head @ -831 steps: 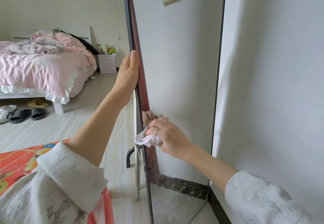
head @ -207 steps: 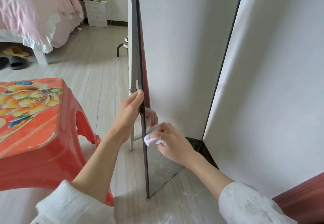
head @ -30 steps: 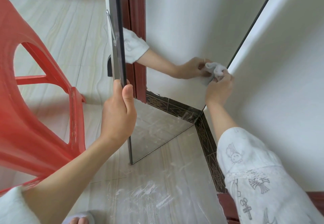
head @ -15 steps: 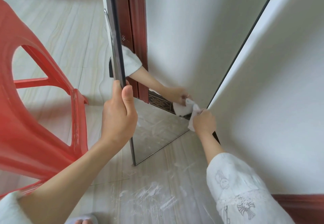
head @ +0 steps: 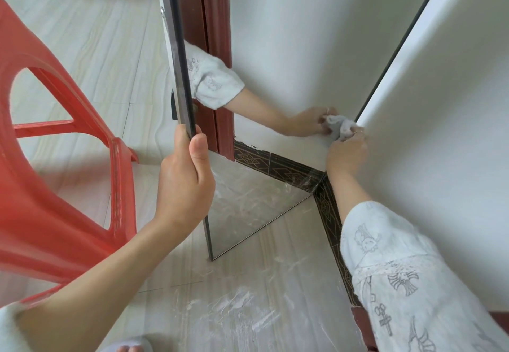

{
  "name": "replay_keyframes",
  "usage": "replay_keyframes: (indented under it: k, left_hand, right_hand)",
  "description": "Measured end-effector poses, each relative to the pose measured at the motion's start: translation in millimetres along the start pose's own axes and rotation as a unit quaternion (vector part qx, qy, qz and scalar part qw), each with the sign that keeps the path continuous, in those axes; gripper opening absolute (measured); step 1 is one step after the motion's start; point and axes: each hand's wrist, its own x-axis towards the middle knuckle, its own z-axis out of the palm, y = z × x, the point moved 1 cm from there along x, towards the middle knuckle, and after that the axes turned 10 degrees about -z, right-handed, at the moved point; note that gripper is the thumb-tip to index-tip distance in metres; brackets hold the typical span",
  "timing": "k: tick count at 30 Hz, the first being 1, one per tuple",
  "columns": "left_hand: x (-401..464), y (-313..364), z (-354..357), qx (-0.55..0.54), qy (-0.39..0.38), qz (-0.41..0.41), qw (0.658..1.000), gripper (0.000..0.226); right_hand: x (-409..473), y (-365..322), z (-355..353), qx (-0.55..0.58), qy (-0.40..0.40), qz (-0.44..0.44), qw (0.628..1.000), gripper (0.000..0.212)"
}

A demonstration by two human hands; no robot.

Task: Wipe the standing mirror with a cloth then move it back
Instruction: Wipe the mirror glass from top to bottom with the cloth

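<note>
Two hands at work, wiping step in hand: left hand (head: 187, 183) wraps the near edge of the standing mirror (head: 289, 48), steadying it, while right hand (head: 347, 151) pinches a bunched cloth (head: 339, 128) against the glass at its far edge, beside the wall (head: 454, 131). Glass below the cloth looks unwiped — next move probably calls for strokes downward from the right hand, left grip kept firm; moving it back not yet begun.

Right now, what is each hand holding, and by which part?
The left hand grips the standing mirror by its near side edge, low down. The right hand holds a bunched white cloth against the glass.
</note>
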Motion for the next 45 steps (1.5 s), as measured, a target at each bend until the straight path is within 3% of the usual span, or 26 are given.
replay_keyframes:
  k: [6,8,10,14,16,19,22,35,37,39,42,43,45]
  left_hand:
    - [0,0,1,-0.007,0.001,0.017,1.0,0.038]
    - [0,-1,2,-0.011,0.002,0.021,1.0,0.038]
    - [1,-2,2,-0.013,0.002,0.022,1.0,0.039]
    - [1,-3,3,-0.018,-0.005,0.027,0.999,0.036]
    - [1,-3,3,-0.023,-0.004,0.027,0.999,0.039]
    - [0,-2,3,-0.034,-0.003,0.034,0.999,0.049]
    - [1,-2,2,-0.036,-0.014,0.044,0.998,0.05]
    - [1,2,2,-0.034,-0.014,0.052,0.998,0.053]
    - [1,0,3,-0.034,-0.016,0.044,0.998,0.063]
    - [1,-1,3,-0.029,-0.024,0.035,0.999,0.068]
    - [0,0,1,-0.019,-0.023,0.039,0.999,0.054]
    - [0,1,0,-0.014,-0.021,0.039,0.999,0.052]
    - [0,1,-1,-0.009,-0.022,0.037,0.999,0.047]
  right_hand:
    - [-46,39,26,0.029,-0.119,0.046,0.991,0.028]
    - [-50,52,28,-0.014,-0.215,0.051,0.975,0.027]
    - [-47,59,25,-0.058,-0.242,0.049,0.967,0.03]
    - [-23,46,9,-0.078,-0.062,0.1,0.99,0.033]
    - [-5,35,3,-0.059,0.005,0.075,0.995,0.035]
    - [12,21,3,-0.022,0.037,-0.016,0.999,0.034]
    - [12,22,11,0.0,0.04,-0.039,0.998,0.027]
    - [-52,70,58,0.021,-0.095,0.077,0.992,0.029]
    - [-62,75,59,0.012,-0.143,0.067,0.987,0.026]
    - [-71,87,57,0.009,-0.239,0.036,0.97,0.023]
    - [-78,100,50,0.015,-0.435,0.046,0.899,0.029]
    - [-76,102,49,-0.013,-0.448,0.049,0.893,0.034]
    - [-65,103,46,-0.086,-0.385,0.054,0.917,0.037]
